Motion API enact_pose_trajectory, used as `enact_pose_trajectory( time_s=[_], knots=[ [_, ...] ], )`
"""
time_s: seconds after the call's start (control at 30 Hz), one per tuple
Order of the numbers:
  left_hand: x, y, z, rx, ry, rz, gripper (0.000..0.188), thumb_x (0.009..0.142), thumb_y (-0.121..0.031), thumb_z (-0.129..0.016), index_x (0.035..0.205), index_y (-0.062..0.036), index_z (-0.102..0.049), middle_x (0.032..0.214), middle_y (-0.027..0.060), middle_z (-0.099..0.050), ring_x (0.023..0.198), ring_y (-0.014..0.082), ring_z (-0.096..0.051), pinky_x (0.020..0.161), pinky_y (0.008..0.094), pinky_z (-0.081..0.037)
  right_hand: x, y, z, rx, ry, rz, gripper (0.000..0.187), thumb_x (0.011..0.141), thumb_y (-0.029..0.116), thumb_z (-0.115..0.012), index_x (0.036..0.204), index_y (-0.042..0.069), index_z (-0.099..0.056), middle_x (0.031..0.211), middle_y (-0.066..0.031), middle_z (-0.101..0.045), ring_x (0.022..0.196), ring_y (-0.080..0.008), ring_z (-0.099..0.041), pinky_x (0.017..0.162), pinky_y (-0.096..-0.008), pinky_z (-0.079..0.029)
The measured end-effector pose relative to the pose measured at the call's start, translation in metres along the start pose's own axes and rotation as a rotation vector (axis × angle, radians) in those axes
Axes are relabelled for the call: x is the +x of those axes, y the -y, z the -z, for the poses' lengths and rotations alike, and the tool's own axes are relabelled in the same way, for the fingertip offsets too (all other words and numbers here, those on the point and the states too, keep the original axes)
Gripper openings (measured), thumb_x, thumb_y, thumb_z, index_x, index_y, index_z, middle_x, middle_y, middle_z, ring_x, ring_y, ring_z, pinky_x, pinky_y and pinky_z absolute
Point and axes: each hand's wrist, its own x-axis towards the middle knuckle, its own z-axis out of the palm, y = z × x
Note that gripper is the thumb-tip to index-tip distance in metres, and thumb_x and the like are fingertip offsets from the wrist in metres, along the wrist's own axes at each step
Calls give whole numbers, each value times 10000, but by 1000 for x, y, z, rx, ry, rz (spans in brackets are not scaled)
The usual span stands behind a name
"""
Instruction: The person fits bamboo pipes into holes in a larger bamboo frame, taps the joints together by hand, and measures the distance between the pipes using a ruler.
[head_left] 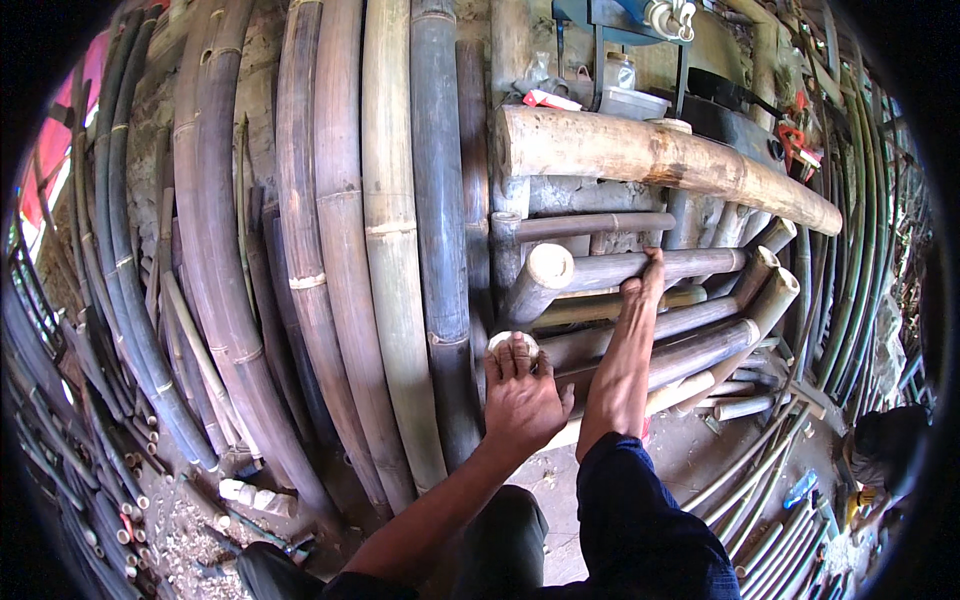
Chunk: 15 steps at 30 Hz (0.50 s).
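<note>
A bamboo frame of thick posts and horizontal rails stands in front of me. My left hand (525, 400) lies over the cut top of the nearest left post (497, 346), fingers stretched across it and thumb apart. Further in, my right hand (648, 275) reaches over the frame and is closed on a dark bamboo rail (700, 263); its fingertips are partly hidden behind the rail. Left of that hand stands another post with a pale cut end (550, 268). Two more post ends (778, 284) rise at the frame's right side.
Tall bamboo poles (390, 230) lean against the wall at left. A thick bamboo beam (660, 160) spans behind the frame, below a shelf with a plastic container (634, 104). Thin poles (755, 480) lie at lower right, near another person (885, 460). Shavings (185, 540) cover the floor at lower left.
</note>
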Motion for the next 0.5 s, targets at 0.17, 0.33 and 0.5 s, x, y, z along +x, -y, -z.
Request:
enact_pose_trajectory(
  time_s=[0.17, 0.33, 0.5],
  knots=[
    [-18, -7, 4, 12, -2, -2, 677, 912, -507, -573, 1302, 43, -622, 1484, 391, -394, 1375, 512, -393, 1183, 606, -207, -44, 15, -17, 35, 81, -40, 419, 745, 155, -672, 1145, 52, -602, 1087, -115, -657, 1002, -322, -640, 957, -527, -526],
    [-44, -31, 15, 29, 27, 2, 690, 916, -509, -567, 1294, 66, -621, 1496, 392, -377, 1379, 510, -387, 1179, 611, -212, -72, 54, -20, 126, 127, -58, 302, 787, 162, -656, 1066, 53, -612, 1007, -129, -667, 873, -310, -667, 831, -487, -576],
    [-60, -38, 21, 53, 15, 7, 694, 905, -507, -570, 1295, 64, -624, 1508, 390, -364, 1362, 530, -400, 1171, 623, -222, -110, 70, -34, 192, 164, -31, 260, 828, 153, -647, 1023, 3, -562, 848, -172, -656, 756, -325, -668, 745, -471, -597]
  ],
)
